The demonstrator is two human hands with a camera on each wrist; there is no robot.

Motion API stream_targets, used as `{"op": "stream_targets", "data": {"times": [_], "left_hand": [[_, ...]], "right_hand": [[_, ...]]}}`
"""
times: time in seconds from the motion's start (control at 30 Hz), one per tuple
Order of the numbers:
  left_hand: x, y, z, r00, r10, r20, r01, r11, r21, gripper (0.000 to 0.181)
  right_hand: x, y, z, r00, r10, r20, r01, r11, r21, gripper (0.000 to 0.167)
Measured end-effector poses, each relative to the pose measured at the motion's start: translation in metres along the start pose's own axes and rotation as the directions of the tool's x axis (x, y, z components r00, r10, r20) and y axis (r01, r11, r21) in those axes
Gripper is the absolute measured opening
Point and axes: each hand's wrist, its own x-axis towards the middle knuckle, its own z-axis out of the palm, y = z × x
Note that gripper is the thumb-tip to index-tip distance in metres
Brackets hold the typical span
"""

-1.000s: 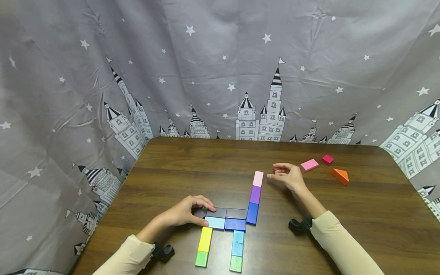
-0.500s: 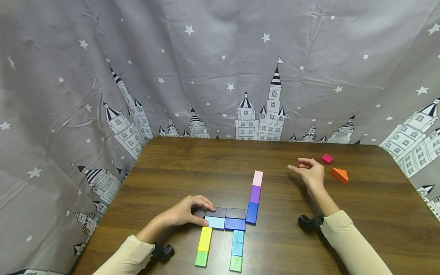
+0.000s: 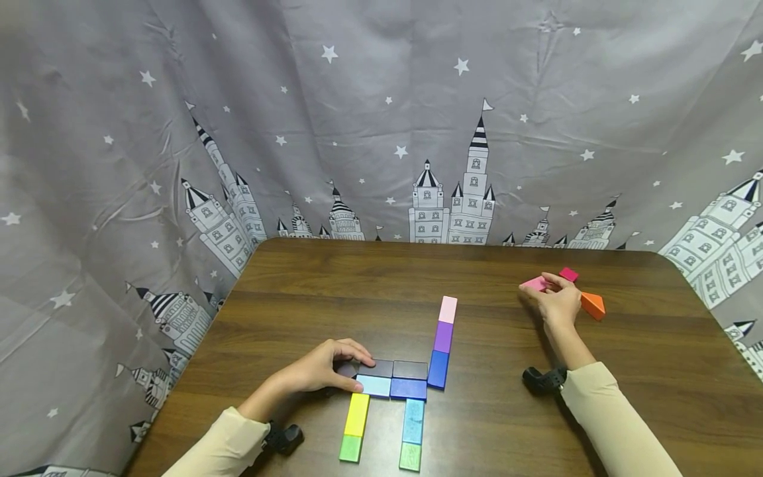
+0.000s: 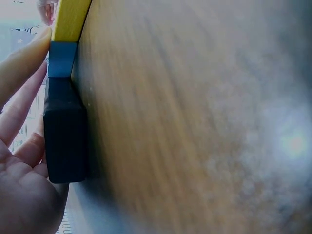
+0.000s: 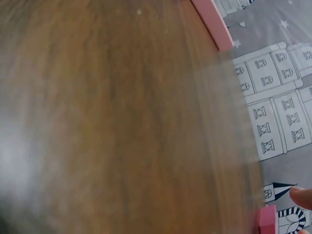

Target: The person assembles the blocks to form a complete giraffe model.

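My left hand (image 3: 334, 364) rests at the left end of two side-by-side rows of flat wooden blocks. Its thumb touches the light blue block (image 3: 373, 386), and the fingers lie over a dark block (image 3: 377, 368). In the left wrist view, a black block (image 4: 66, 131) sits against the palm, beyond it a blue piece and the yellow block (image 4: 70, 19). At the back right, my right hand (image 3: 560, 306) reaches over a pink block (image 3: 533, 283), thumb and index finger spread above it. The right wrist view shows a fingertip (image 5: 302, 196) just above a pink block (image 5: 267, 220).
Right of the hand are an orange triangular block (image 3: 593, 306) and a small red block (image 3: 569, 273). A blue block (image 3: 438, 370), a purple block (image 3: 443, 338) and a light pink block (image 3: 448, 309) form a column. Two short legs end in green blocks (image 3: 350, 448).
My right hand has moved right and back, from beside the light pink block to the pink block. My left hand and the arranged blocks have stayed in place.
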Motion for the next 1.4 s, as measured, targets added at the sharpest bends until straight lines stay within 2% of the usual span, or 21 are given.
{"op": "stream_targets", "data": {"times": [0.13,0.23,0.57,0.83,1.07,1.4], "left_hand": [[0.000,-0.001,0.000,1.000,0.003,-0.001,-0.003,1.000,-0.002,0.037],[0.000,-0.002,0.001,1.000,0.006,0.000,-0.006,1.000,-0.014,0.037],[0.001,-0.002,0.000,1.000,0.018,0.003,-0.018,1.000,-0.017,0.036],[0.000,-0.003,-0.001,1.000,-0.002,0.011,0.002,1.000,-0.010,0.038],[-0.001,-0.002,-0.001,1.000,0.007,0.005,-0.007,1.000,0.002,0.038],[-0.001,-0.001,-0.001,1.000,0.002,0.004,-0.002,1.000,-0.001,0.038]], "right_hand": [[0.001,0.004,-0.002,0.999,0.039,-0.008,-0.039,0.999,-0.001,0.061],[0.003,0.007,-0.003,0.999,0.039,-0.006,-0.039,0.999,-0.010,0.065],[0.009,0.008,-0.007,0.990,0.127,0.056,-0.127,0.992,-0.004,0.070],[0.011,0.009,-0.009,0.989,0.131,0.067,-0.131,0.991,-0.007,0.068],[0.013,0.008,-0.012,0.986,0.130,0.102,-0.124,0.990,-0.065,0.067],[0.016,0.006,-0.015,0.991,0.067,0.118,-0.047,0.984,-0.170,0.065]]}}
